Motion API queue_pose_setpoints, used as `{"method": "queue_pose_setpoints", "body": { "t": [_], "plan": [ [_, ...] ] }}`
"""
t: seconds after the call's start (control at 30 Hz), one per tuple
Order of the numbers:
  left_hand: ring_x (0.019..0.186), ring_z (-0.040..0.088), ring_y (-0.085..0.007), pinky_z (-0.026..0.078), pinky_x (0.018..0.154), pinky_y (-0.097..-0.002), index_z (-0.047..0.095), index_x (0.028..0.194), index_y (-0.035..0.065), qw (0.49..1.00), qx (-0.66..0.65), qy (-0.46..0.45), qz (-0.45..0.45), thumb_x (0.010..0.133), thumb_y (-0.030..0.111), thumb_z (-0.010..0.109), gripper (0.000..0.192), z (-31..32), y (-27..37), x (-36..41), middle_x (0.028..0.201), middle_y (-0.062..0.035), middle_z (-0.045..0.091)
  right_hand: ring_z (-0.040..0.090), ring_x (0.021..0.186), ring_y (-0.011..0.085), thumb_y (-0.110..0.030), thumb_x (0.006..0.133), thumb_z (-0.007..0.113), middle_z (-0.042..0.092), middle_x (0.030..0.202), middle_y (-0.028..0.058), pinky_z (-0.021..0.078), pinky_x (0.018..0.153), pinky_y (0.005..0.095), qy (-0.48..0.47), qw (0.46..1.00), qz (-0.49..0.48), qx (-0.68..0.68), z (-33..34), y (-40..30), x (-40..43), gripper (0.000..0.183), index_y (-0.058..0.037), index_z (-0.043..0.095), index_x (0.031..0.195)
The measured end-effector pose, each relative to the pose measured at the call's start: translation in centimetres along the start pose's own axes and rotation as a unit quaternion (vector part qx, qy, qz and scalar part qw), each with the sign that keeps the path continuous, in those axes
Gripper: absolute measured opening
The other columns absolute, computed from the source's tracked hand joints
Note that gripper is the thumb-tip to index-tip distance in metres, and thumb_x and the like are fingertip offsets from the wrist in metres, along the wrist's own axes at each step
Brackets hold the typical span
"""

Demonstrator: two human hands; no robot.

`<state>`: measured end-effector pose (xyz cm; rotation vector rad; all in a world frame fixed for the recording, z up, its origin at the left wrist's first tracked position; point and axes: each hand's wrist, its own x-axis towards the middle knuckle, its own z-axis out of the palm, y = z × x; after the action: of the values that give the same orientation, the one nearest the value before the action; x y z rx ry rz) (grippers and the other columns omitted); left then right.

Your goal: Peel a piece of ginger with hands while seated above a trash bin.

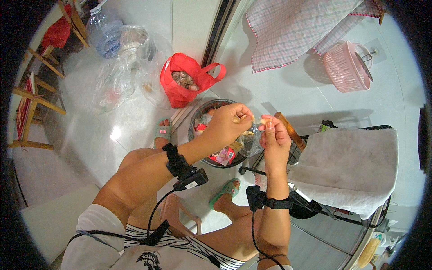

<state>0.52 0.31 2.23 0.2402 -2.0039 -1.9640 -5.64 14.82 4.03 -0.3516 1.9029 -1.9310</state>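
My left hand [229,123] is above the bin, its fingertips pinched on a small pale scrap [253,118] that looks like peel. Close beside it, my right hand [276,136] grips a small whitish piece [265,120], possibly a garlic clove, between thumb and fingers. A narrow gap separates the two hands' fingertips. Under them stands a round black waste bin [225,166], holding plastic wrappers, papery peelings and other scraps. Beyond the bin, a red fabric bag [175,96] gapes at the top, showing several brownish-purple bulbs [184,80], likely garlic or shallots.
At right is a black wheeled rack draped with a white cloth [344,168], a wooden handle [290,131] beside it. Clear plastic bags [116,82] and a large water bottle [104,33] stand left. A pink basket [346,69] and checked cloth [287,37] hang ahead.
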Motion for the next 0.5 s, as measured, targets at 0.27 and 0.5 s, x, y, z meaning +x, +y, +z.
{"method": "queue_pose_setpoints", "body": {
  "t": [0.27,0.5],
  "plan": [
    [0.073,0.06,-0.0251,0.047,0.065,-0.0321,0.061,0.091,0.004,0.974,0.154,0.005,0.168,0.079,0.011,0.062,0.014,0.05,-0.05,0.01,0.08,-0.0108,0.06,0.063,0.081,0.0285,-0.005,0.087,0.054,0.062,0.087,0.0168,0.0489,0.071,0.035,0.026,0.897,-0.217,-0.384,0.45,-0.21,-0.51,0.018,-0.0007,0.06,0.103],
    [0.071,0.058,-0.0297,0.046,0.063,-0.0343,0.06,0.085,0.0041,0.966,0.194,0.012,0.172,0.076,0.01,0.063,0.011,0.39,-0.22,-0.14,0.078,-0.0122,0.058,0.059,0.08,0.036,0.001,0.083,0.054,0.059,0.089,0.0195,0.0482,0.069,0.0387,0.0,0.856,-0.272,-0.44,0.47,-0.13,-0.79,0.022,0.0002,0.059,0.105]
  ]
}}
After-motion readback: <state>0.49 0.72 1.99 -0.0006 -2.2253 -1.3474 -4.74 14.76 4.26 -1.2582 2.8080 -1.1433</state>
